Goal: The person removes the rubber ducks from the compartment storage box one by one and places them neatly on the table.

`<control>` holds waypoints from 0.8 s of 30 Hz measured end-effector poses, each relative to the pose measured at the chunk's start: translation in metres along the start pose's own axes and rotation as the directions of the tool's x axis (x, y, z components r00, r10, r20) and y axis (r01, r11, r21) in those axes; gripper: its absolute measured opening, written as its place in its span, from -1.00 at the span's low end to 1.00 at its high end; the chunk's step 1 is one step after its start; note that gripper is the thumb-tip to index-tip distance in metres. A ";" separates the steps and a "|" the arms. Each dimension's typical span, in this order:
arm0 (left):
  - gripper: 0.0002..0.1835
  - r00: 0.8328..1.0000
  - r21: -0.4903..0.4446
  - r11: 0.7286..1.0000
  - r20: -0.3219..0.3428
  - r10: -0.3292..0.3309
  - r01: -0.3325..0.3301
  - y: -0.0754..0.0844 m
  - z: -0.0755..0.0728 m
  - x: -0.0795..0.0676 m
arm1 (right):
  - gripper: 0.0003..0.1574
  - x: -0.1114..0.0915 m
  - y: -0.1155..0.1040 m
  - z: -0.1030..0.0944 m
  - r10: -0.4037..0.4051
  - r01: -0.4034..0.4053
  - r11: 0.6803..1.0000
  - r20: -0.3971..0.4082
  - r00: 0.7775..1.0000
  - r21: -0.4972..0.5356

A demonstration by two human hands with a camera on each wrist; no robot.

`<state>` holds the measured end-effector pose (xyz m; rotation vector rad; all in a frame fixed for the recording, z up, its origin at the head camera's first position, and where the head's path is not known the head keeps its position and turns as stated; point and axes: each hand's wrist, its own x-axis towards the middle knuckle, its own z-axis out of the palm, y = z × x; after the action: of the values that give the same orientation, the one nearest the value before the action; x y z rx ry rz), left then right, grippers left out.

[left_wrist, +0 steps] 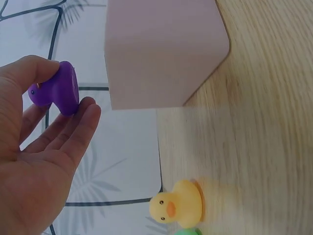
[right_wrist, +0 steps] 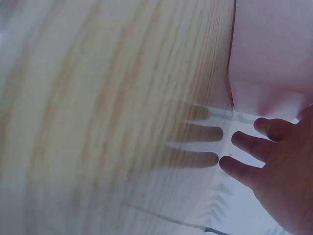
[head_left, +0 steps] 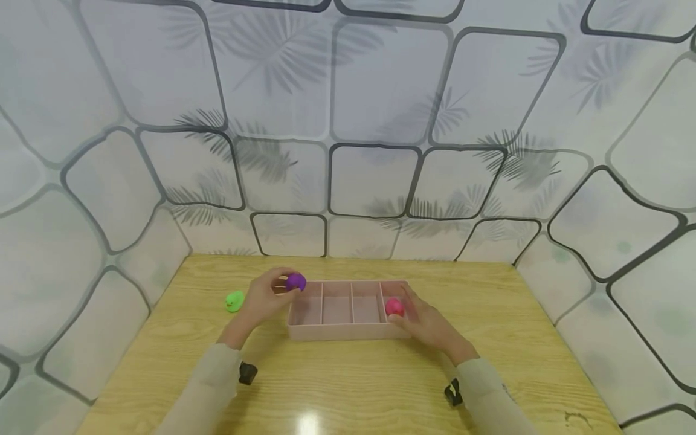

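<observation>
Plainly, left hand (head_left: 266, 296) in head view: its grip pinched the purple duck (head_left: 296, 281) at the left end of the pink box (head_left: 348, 331), presumably raised to clear the rim.
Right hand (head_left: 429, 323) in head view: it lay over the box's right end, thumb beside the pink toy (head_left: 394, 307) in the end compartment; whether its grip closed on that toy could not be told.
Box in head view: it sat crosswise on the counter (head_left: 348, 380), probably so both hands could reach; the green duck (head_left: 235, 301) stood left of it.
Purple duck in left wrist view: thumb and fingers held opposite sides, likely for steadiness; the yellow duck (left_wrist: 180, 203) sat on the counter.
Fingers in right wrist view: three stretched beside the box, perhaps spread to avoid it.
</observation>
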<state>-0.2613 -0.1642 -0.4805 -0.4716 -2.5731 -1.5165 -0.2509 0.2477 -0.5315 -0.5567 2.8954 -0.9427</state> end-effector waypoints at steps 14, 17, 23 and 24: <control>-0.61 0.997 0.000 1.000 -0.080 0.013 -0.013 -0.020 -0.019 -0.010 | 0.22 0.000 0.003 0.001 0.020 -0.020 1.000 0.019 1.000 -0.002; -0.61 0.995 0.015 1.000 -0.095 0.025 -0.023 -0.024 -0.023 -0.012 | 0.23 0.000 0.002 0.000 0.023 -0.023 1.000 0.021 1.000 0.002; -0.57 0.992 0.070 0.998 -0.123 0.016 -0.007 -0.028 -0.035 -0.018 | 0.23 0.000 0.002 0.000 0.020 -0.020 1.000 0.018 1.000 0.000; -0.57 0.992 0.078 0.997 -0.128 0.008 0.002 -0.029 -0.037 -0.019 | 0.23 0.000 0.002 0.000 0.023 -0.023 1.000 0.017 1.000 0.001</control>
<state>-0.2546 -0.2131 -0.4914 -0.3574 -2.5203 -1.3912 -0.2512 0.2495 -0.5331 -0.5274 2.8796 -0.9314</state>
